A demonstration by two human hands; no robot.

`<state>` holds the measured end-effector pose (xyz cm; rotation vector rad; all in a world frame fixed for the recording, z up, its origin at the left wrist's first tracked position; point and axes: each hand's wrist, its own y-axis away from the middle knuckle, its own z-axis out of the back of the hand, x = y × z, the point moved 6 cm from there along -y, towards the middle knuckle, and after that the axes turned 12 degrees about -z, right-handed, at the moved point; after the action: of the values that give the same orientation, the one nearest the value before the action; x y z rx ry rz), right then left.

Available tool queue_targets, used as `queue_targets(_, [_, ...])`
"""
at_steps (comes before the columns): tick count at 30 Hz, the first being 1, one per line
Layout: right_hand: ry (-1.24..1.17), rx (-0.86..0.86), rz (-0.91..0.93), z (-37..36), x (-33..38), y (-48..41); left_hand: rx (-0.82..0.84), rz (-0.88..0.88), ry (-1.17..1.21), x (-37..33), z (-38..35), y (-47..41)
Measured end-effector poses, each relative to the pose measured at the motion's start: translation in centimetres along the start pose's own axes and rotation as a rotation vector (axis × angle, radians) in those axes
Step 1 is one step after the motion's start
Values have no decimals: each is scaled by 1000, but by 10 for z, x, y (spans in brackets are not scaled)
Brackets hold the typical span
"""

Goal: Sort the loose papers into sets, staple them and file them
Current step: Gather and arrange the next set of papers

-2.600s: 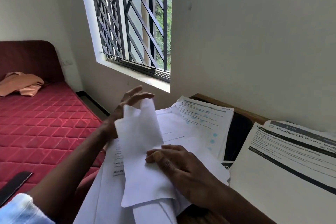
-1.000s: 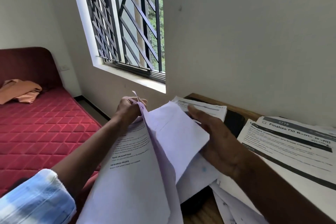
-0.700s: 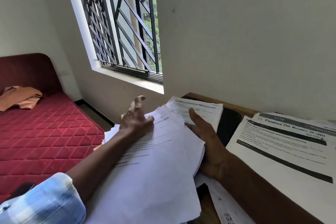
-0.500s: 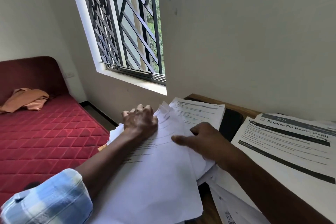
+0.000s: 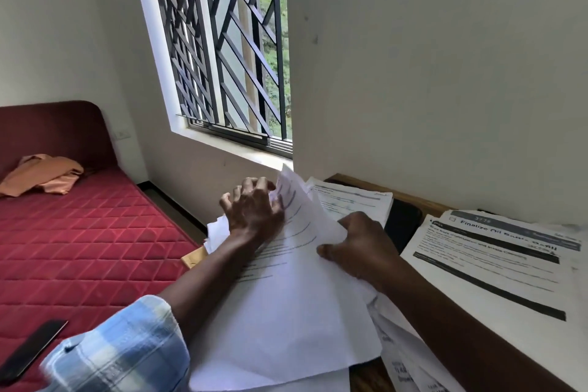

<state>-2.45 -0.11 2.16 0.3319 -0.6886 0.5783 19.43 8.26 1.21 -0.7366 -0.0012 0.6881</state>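
— Where is the white stack (image 5: 286, 312) lying?
— It is sprawling unevenly over the desk's (image 5: 364, 375) left end, its top sheet buckling and lifting at the far corner.
— And the black-barred printouts (image 5: 496, 267)?
— They are lying flat to its right, overlapping.

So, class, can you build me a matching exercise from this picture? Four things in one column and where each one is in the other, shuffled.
Things:
1. orange cloth
2. black phone
3. sheet headed "Finalize"
4. right hand

Places:
A. near edge of the red mattress, bottom left
B. on the desk, far right
C. pinching the right edge of the top sheet
D. far end of the mattress, by the headboard

Pairs: 1-D, 2-A, 3-B, 4-C
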Motion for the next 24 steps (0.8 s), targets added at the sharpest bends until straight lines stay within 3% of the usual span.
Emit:
queue_targets(6, [143,-355,-72,69,-32,-3,-52,-84,426,-60,33,-32])
queue_targets(7, [172,-401,-92,77,-38,-2,36,-42,571,-73,29,-35])
queue_targets(10, [444,-601,-44,80,-44,4,537,161,1029,-121,3,-17])
queue_targets(12, [537,-681,50,70,-45,7,781,194,1110,-145,-11,2])
queue_targets(14, [585,-637,79,56,-44,9,863,173,1117,-156,-22,13])
queue_targets(17, [615,-437,105,34,-43,10,788,237,1169,-146,-43,13])
queue_targets(19, [306,-313,37,45,-45,13,694,322,1218,-132,-57,12])
queue_targets(21, [13,-326,-41,66,-56,7,624,386,1315,-123,-62,12])
queue_targets(24, [102,-364,-123,87,-82,-16,591,472,1437,-116,-61,14])
